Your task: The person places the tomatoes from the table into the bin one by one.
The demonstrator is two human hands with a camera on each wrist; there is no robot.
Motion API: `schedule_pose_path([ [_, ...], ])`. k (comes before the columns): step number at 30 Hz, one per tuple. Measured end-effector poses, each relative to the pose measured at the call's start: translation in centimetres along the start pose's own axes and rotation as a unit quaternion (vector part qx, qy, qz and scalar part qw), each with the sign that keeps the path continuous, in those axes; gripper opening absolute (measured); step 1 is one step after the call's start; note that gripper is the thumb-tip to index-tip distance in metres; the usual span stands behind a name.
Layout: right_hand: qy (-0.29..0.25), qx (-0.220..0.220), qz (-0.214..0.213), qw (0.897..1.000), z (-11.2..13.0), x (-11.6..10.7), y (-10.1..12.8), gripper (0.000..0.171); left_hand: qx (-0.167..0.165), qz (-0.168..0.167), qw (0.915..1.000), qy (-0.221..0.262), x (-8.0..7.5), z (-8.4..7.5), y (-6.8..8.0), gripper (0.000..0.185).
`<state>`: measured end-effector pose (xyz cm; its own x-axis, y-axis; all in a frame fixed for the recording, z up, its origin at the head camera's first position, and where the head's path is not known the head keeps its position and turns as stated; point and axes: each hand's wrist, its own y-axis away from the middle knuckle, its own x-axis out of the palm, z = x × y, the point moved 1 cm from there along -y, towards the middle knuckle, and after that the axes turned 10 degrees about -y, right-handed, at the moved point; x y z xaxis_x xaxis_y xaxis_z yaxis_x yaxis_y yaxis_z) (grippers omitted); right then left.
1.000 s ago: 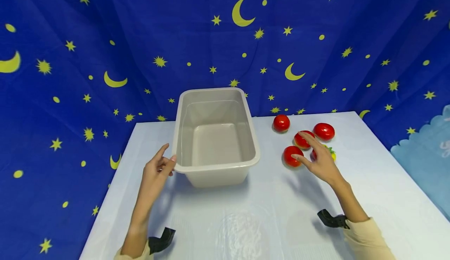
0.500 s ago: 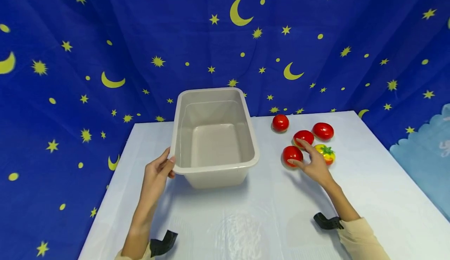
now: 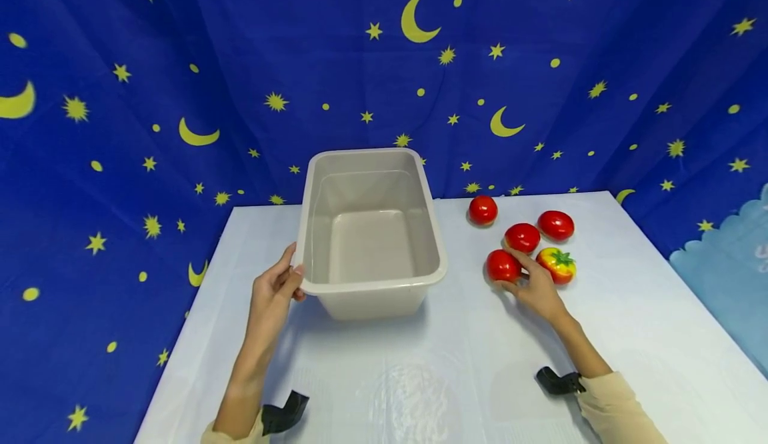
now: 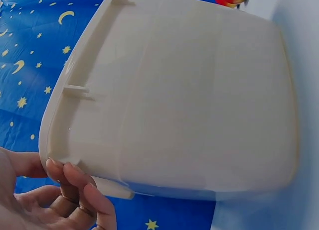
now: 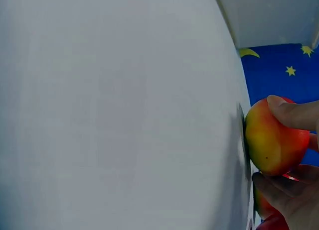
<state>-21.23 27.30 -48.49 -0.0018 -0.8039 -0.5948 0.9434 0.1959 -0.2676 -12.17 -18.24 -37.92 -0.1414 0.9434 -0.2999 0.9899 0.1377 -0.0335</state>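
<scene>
With thumb and fingers, my left hand (image 3: 273, 294) pinches the left rim of a light grey plastic bin (image 3: 372, 304), near its front corner. The left wrist view shows the fingertips (image 4: 75, 172) curled at the rim. My right hand (image 3: 537, 294) grips a round, glossy red fruit (image 3: 501, 266), thumb on the near side and fingers on the far side. In the right wrist view this fruit (image 5: 271, 140) shows yellow on its underside and seems to be on the table. Just behind it lies another red fruit (image 3: 522, 237). To the right sits a tomato-like yellow-and-red fruit (image 3: 557, 266) with a green leafy top.
Two more red fruits, one behind at the left (image 3: 483, 210) and one at the right (image 3: 556, 225), lie near the back edge of the white table (image 3: 468, 364). A blue curtain (image 3: 336, 51) with yellow moons and stars hangs behind.
My right hand has moved down and left from above the fruits, and its fingers have closed round the nearest red one. My left hand has taken hold of the bin's rim.
</scene>
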Motion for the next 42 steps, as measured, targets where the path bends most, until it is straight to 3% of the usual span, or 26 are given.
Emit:
schedule_pose_path([
  [6,-0.027,0.019,0.007,0.999,1.6,-0.9,-0.8,0.069,-0.007,0.002,1.0000,0.003,0.0,-0.1,-0.1,0.052],
  [16,-0.048,-0.038,-0.013,0.998,7.3,-2.5,-3.8,0.073,-0.003,0.004,0.9999,0.010,-0.1,-0.2,-0.1,0.051],
  [24,-0.092,-0.007,0.010,0.996,12.3,-2.3,-5.8,0.075,0.001,0.007,1.0000,0.001,-0.1,-0.2,-0.1,0.051],
  [32,-0.094,-0.089,0.005,0.992,15.0,-1.0,-7.3,0.072,0.004,0.009,1.0000,-0.001,-0.2,-0.3,-0.1,0.052],
  [42,-0.123,-0.113,0.019,0.986,16.8,0.5,-8.1,0.072,0.003,0.007,1.0000,-0.006,-0.2,-0.1,-0.1,0.052],
])
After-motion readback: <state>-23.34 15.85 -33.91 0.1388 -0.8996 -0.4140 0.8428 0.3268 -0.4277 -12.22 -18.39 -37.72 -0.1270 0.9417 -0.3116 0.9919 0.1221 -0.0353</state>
